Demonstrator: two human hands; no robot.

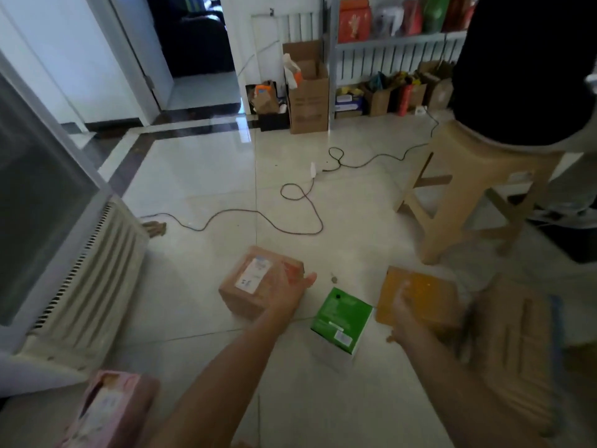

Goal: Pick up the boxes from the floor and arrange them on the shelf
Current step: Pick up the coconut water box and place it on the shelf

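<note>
Five boxes lie on the tiled floor (pixel 200 176). The left grip (pixel 286 291) rests on the right side of the brown labelled box (pixel 250 282), thumb stretched out; blur hides whether its fingers curl round it. The right grip (pixel 400 313) pinches the near left edge of the orange box (pixel 426 294). The green box (pixel 340 315) stands between them. A pink box (pixel 106 409) lies near left and a blurred cardboard box (pixel 513 344) near right. The shelf (pixel 391 40) stands far right, beyond a stool (pixel 475 185).
</note>
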